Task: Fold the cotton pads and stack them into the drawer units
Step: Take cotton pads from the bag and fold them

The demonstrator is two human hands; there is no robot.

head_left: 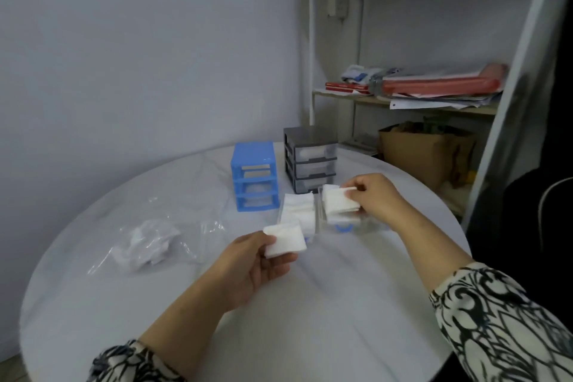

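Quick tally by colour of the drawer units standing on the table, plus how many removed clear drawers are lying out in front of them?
Blue drawer unit: 1
Dark grey drawer unit: 1
Removed clear drawers: 2, the left drawer and the right drawer, both holding white cotton pads
Total: 4

round white table point(93, 304), cluttered shelf point(403, 102), perhaps cardboard box point(412, 152)

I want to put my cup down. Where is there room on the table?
Bare table lies near you, between the two arms, and left in front of the crumpled plastic bag. It is crowded around the clear drawers, below the blue drawer unit and grey drawer unit.
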